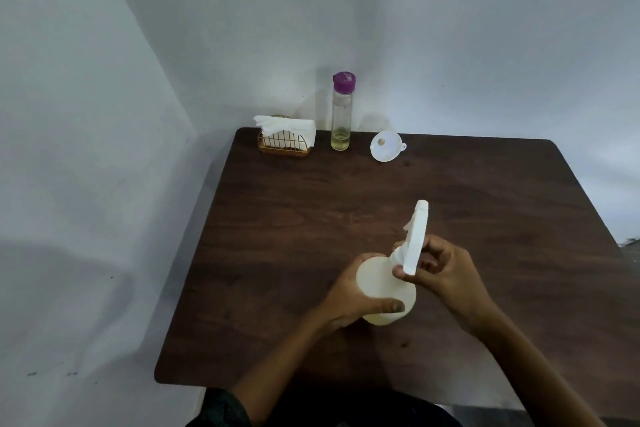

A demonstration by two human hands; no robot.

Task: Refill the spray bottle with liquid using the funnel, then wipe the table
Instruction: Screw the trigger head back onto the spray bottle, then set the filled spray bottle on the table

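Observation:
A white translucent spray bottle [384,288] stands on the dark wooden table [311,218], near its front middle. My left hand [356,298] grips the bottle's round body. My right hand [446,274] pinches the base of the white spray head [415,239], which sits on the neck and points away from me. A white funnel [386,146] lies at the back of the table. Left of the funnel stands a tall clear bottle [341,114] with a purple cap and a little yellowish liquid at its bottom.
A gold wire holder with white paper napkins [287,135] stands at the table's back left corner. White walls close in behind and to the left of the table.

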